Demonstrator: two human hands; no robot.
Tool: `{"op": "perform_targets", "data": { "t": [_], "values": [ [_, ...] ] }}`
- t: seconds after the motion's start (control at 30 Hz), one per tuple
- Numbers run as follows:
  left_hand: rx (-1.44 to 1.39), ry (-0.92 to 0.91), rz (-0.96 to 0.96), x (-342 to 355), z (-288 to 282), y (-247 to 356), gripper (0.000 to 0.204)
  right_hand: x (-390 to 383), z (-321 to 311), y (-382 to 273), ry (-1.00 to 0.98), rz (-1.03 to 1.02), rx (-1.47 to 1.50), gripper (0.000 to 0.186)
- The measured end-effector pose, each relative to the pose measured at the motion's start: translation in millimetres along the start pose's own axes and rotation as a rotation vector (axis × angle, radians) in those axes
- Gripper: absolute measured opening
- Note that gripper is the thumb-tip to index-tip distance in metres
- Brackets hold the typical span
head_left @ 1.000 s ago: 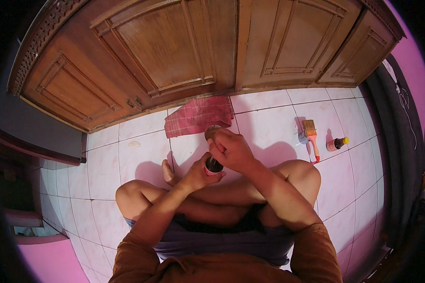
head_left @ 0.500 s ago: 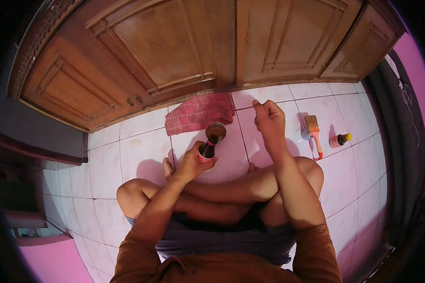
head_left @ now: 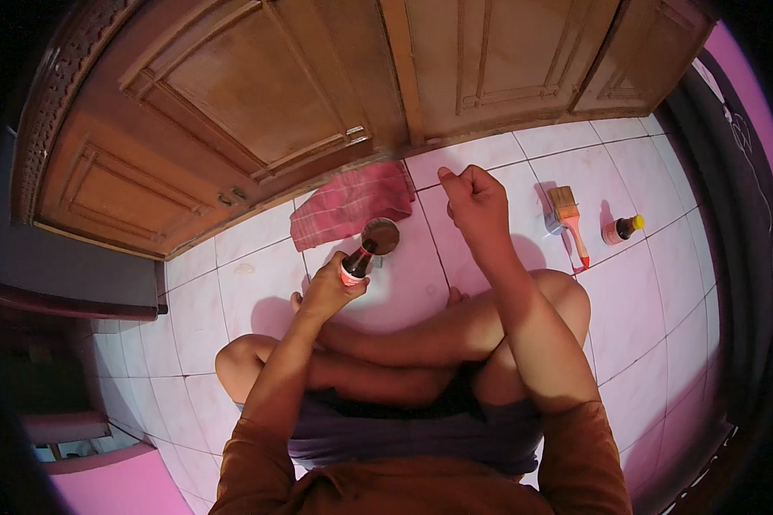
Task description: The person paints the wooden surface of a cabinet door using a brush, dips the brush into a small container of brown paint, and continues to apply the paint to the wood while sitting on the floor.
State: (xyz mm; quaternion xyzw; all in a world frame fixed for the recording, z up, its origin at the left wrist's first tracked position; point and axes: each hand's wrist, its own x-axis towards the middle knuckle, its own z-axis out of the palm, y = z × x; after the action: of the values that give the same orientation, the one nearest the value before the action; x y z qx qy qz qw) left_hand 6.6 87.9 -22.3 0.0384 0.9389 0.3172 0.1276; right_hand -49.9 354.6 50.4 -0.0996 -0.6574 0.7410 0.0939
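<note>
My left hand (head_left: 328, 290) is wrapped round a dark glass bottle (head_left: 356, 264) with a red and white label. The bottle tips forward, its neck at the near rim of a small round cup (head_left: 383, 234) with brown contents. Whether liquid is flowing cannot be made out. My right hand (head_left: 477, 199) is raised above the floor to the right of the cup, fingers curled in and thumb pointing outward. Anything inside that fist is hidden.
A red checked cloth (head_left: 352, 206) lies behind the cup, near the wooden cabinet (head_left: 258, 86). To the right, a paintbrush (head_left: 573, 225) leans on a small bluish container (head_left: 552, 224). Beside it stands a yellow-capped dark bottle (head_left: 620, 229). My crossed legs (head_left: 404, 343) are close below my hands.
The whole view has shifted a little. The left hand still tilts the bottle at the cup, and the right fist stays raised.
</note>
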Motion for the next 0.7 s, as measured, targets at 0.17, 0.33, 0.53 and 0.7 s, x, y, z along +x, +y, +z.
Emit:
{"op": "perform_targets", "data": {
  "t": [0.17, 0.33, 0.53, 0.7],
  "values": [
    [-0.006, 0.006, -0.008, 2.6, 3.5, -4.2, 0.044, -0.8, 2.2, 3.2, -0.011, -0.006, -0.040, 0.045],
    [0.034, 0.005, -0.018, 5.5, 6.3, -8.9, 0.043, 0.7, 1.5, 7.2, -0.019, -0.068, -0.075, 0.045],
    [0.131, -0.005, -0.039, 8.6, 4.7, -7.7, 0.046, -0.7, 4.4, 4.5, -0.032, -0.020, -0.057, 0.045],
    [0.186, -0.009, -0.086, 12.2, 0.4, -4.7, 0.053, 0.2, 5.1, 7.1, -0.026, -0.031, -0.073, 0.045]
  ]
}}
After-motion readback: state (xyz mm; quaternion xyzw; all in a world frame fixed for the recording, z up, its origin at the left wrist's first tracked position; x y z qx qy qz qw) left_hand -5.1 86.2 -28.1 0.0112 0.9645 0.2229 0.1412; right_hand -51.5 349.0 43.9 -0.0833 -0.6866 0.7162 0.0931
